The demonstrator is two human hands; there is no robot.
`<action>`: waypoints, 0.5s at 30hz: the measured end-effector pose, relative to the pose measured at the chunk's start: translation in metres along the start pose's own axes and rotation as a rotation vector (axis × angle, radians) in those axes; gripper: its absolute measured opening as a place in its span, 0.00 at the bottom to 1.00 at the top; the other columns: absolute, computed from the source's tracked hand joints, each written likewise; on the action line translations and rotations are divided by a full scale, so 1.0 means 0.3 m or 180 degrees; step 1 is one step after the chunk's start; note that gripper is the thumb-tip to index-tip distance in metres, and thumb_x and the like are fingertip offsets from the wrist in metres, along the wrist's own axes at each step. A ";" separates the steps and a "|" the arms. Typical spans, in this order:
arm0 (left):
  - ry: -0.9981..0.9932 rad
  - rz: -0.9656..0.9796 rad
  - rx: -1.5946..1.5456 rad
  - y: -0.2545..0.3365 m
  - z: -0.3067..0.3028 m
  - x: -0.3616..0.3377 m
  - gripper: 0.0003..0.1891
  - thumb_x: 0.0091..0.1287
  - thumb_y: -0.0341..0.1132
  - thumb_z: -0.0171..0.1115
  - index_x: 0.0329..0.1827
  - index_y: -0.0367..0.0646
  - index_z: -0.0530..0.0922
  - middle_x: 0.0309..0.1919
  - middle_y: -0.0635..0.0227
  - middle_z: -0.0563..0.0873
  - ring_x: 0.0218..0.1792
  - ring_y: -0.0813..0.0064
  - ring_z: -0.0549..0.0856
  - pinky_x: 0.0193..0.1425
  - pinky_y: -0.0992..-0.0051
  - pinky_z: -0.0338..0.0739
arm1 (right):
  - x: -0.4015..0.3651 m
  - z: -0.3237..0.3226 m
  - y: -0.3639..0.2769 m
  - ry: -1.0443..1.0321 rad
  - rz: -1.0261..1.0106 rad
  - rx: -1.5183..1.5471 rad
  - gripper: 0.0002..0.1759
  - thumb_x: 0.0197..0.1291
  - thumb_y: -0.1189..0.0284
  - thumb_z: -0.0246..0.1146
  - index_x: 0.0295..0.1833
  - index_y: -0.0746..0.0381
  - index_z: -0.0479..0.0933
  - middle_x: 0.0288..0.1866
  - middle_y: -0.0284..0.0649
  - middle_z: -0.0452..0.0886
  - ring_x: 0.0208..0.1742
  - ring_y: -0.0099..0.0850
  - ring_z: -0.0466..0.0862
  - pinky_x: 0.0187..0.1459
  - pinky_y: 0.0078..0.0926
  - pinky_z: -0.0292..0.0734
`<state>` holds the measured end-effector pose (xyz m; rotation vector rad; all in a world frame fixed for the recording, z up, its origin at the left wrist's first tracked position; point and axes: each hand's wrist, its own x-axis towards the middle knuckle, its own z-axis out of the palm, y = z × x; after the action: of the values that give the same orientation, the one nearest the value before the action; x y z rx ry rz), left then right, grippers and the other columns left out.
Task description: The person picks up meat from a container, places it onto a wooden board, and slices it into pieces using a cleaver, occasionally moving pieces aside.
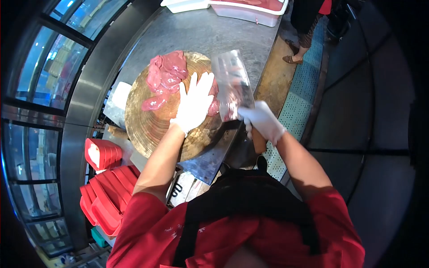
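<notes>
My left hand point(194, 103), in a white glove, lies flat with its fingers stretched out over a piece of red meat point(214, 107) on a round wooden chopping block point(145, 129). Most of what is beneath the palm is hidden. A larger pile of raw meat point(167, 70) and a small separate piece point(154, 102) rest on the block to the left of that hand. My right hand point(262, 119), also gloved, is closed around the wooden handle of a cleaver point(233, 85). Its broad, shiny blade is wet and slightly blurred, just right of the meat, at the block's right edge.
The block stands on a metal table point(149, 36). White tubs of meat point(246, 13) sit at its far end. Red trays point(107, 196) and a red container point(103, 154) are at lower left. Another person's legs point(304, 38) show at upper right, beside a perforated floor mat point(297, 107).
</notes>
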<state>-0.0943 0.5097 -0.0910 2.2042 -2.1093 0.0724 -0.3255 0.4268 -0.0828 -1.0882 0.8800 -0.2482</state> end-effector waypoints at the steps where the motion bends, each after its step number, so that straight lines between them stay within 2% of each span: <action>1: -0.0002 -0.0003 -0.0003 -0.002 0.000 0.001 0.33 0.80 0.43 0.43 0.86 0.51 0.50 0.84 0.60 0.55 0.84 0.48 0.50 0.82 0.39 0.42 | -0.045 0.015 0.024 0.0034 -0.0030 -0.0032 0.14 0.68 0.66 0.64 0.36 0.67 0.78 0.20 0.34 0.75 0.17 0.26 0.76 0.19 0.28 0.75; 4: 0.0071 0.0050 -0.0075 -0.002 0.009 0.003 0.33 0.80 0.42 0.43 0.86 0.51 0.50 0.84 0.59 0.55 0.84 0.48 0.50 0.82 0.39 0.42 | -0.143 0.057 0.088 0.0252 0.0202 0.0005 0.11 0.68 0.69 0.62 0.37 0.67 0.77 0.18 0.36 0.74 0.15 0.27 0.77 0.17 0.28 0.74; 6: 0.0099 -0.0010 -0.0036 -0.002 0.014 0.004 0.33 0.80 0.42 0.44 0.86 0.51 0.50 0.84 0.58 0.55 0.83 0.48 0.51 0.82 0.39 0.43 | -0.119 0.043 0.068 0.0018 -0.0006 -0.0076 0.13 0.67 0.68 0.63 0.45 0.69 0.79 0.21 0.36 0.75 0.17 0.27 0.76 0.18 0.29 0.73; 8: 0.0076 -0.0010 -0.0030 0.000 0.009 0.006 0.33 0.79 0.42 0.46 0.86 0.50 0.50 0.84 0.58 0.55 0.83 0.48 0.51 0.82 0.38 0.43 | -0.031 0.022 0.011 -0.0116 -0.0282 -0.0142 0.12 0.66 0.68 0.63 0.39 0.68 0.80 0.20 0.35 0.75 0.17 0.27 0.75 0.19 0.29 0.73; 10: 0.0027 -0.0016 -0.0011 0.003 0.008 -0.002 0.34 0.78 0.42 0.47 0.86 0.50 0.50 0.83 0.57 0.55 0.83 0.48 0.51 0.81 0.36 0.43 | 0.118 0.021 -0.029 0.0158 -0.0257 -0.0147 0.12 0.66 0.68 0.63 0.34 0.67 0.81 0.20 0.36 0.75 0.18 0.28 0.76 0.19 0.30 0.74; 12: 0.0111 -0.0009 -0.0079 0.003 0.004 0.000 0.34 0.79 0.43 0.48 0.85 0.51 0.50 0.83 0.57 0.55 0.83 0.49 0.51 0.81 0.35 0.42 | 0.162 0.026 -0.128 -0.0010 -0.0231 -0.0123 0.17 0.68 0.66 0.65 0.30 0.67 0.76 0.19 0.36 0.75 0.14 0.27 0.76 0.18 0.28 0.73; 15: 0.0072 -0.0100 -0.0126 0.008 0.002 0.003 0.34 0.78 0.42 0.49 0.85 0.52 0.52 0.83 0.57 0.57 0.83 0.48 0.51 0.81 0.34 0.42 | 0.149 0.028 -0.129 0.0050 -0.0139 -0.0324 0.17 0.69 0.66 0.65 0.30 0.67 0.76 0.20 0.35 0.75 0.15 0.27 0.75 0.18 0.28 0.73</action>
<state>-0.0967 0.5086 -0.0914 2.2028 -2.0456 0.0527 -0.2815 0.3882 -0.0708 -1.2025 0.8914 -0.2506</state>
